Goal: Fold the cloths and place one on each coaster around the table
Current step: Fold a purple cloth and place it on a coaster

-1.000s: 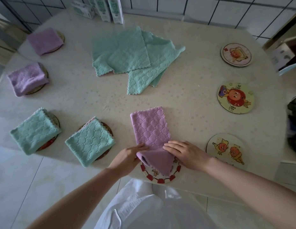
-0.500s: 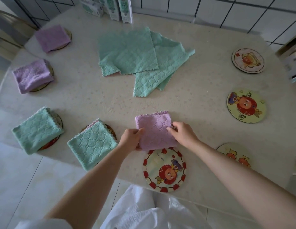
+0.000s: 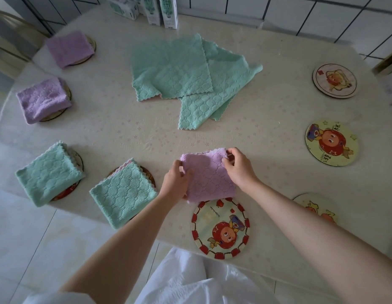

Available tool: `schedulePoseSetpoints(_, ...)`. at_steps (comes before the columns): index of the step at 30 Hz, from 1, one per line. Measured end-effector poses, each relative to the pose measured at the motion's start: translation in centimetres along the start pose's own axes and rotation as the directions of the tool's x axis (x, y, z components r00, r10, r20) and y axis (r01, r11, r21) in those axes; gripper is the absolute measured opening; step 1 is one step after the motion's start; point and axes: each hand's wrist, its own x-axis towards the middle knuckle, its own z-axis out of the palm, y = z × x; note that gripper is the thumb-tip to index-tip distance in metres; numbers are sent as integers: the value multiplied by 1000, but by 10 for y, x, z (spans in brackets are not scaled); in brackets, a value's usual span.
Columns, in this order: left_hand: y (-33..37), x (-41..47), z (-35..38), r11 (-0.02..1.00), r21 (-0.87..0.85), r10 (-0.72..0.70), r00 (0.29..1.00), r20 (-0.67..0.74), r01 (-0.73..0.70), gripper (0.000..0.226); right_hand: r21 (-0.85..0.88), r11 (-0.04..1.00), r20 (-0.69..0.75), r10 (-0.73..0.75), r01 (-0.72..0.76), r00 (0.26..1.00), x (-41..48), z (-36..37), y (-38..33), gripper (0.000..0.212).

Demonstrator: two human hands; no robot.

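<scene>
Two hands hold the held purple cloth point(image 3: 209, 176), folded to a small square, at the near side of the desk point(image 3: 125, 132). The left hand point(image 3: 176, 183) grips the cloth's left edge, with its fingers curled around it. The right hand point(image 3: 238, 167) pinches the far right corner. The hands stand apart, one on each side of the cloth.

The cloth's near edge reaches the far rim of the red-rimmed coaster point(image 3: 220, 229), whose cartoon face is almost wholly uncovered.

To the left, four folded cloths each lie on a coaster of their own. The near green cloth point(image 3: 123, 194) is just beside the left forearm and the outer green cloth point(image 3: 49, 174) is farther left. The near lilac cloth point(image 3: 43, 98) and the far lilac cloth point(image 3: 69, 49) lie beyond them.

Mid-desk, an open green cloth point(image 3: 171, 69) overlaps a rumpled green cloth point(image 3: 219, 95).

On the right, three picture coasters carry nothing. They are the far coaster point(image 3: 334, 81), the middle coaster point(image 3: 332, 142) and the near coaster point(image 3: 315, 207), which the right forearm partly hides.

Some cartons point(image 3: 166, 12) stand at the desk's far edge.
</scene>
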Motion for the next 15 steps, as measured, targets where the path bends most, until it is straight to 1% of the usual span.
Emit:
schedulePoseSetpoints(4,-3,7,2,998,39,43,992,-117,-38,19,-52,999,-58,4,-7,998,8,3,-1,17)
schedulePoseSetpoints(7,-9,14,2,995,87,65,982,-176,-50,17,-134,990,-76,31,-41,997,14,7,0,18)
schedulePoseSetpoints(9,-12,16,3,986,158,83,971,-225,-47,14,-186,981,-81,48,-62,996,17,9,2,19)
schedulePoseSetpoints(10,-13,15,4,970,238,111,961,-254,-49,15,-195,979,-85,49,-65,995,18,10,2,19)
schedulePoseSetpoints(11,-14,14,4,927,368,176,945,-276,-65,19,-198,978,-88,43,-59,995,19,11,2,19)
schedulePoseSetpoints(12,-15,12,4,848,518,285,920,-269,-112,25,-204,978,-89,24,-42,996,19,11,1,19)
schedulePoseSetpoints(13,-17,11,4,733,654,421,881,-217,-189,34,-223,975,-92,-5,-15,996,19,11,0,21)
schedulePoseSetpoints(14,-19,10,5,598,749,552,824,-128,-284,42,-255,967,-96,-46,20,994,17,10,-1,23)
schedulePoseSetpoints(15,-20,9,4,476,793,648,761,-24,-381,49,-296,953,-104,-101,66,989,14,9,-1,27)
